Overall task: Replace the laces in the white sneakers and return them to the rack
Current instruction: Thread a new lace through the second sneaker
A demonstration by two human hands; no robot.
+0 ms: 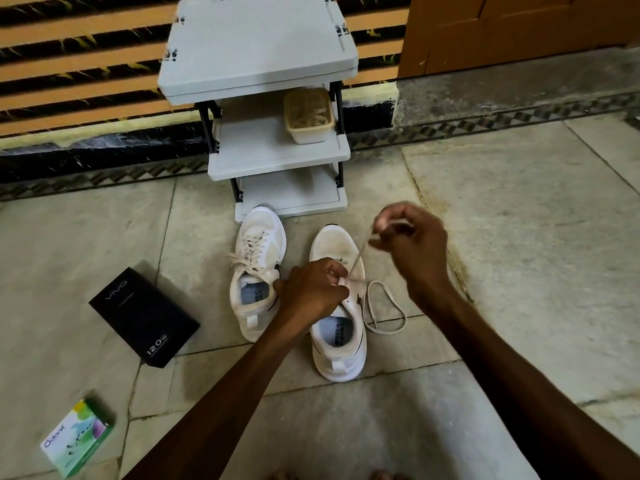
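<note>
Two white sneakers on the tiled floor (519,237): left sneaker (258,258) and right sneaker (334,247), side by side, long axes running away from the person, toes toward the grey rack (277,154) against the striped wall (86,64). Left grip (311,292) curled on the right sneaker's throat; right grip (412,244) pinching its lace (356,258), drawn taut.

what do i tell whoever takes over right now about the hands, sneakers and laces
The left hand grips the nearer sneaker at its eyelets, on the floor.
The right hand pinches the lace, pulled up from that shoe; its slack loops on the floor.
The farther sneaker stands laced before the rack.
Left: finish this lacing, shelve both. Old or new laces: cannot tell.
</note>
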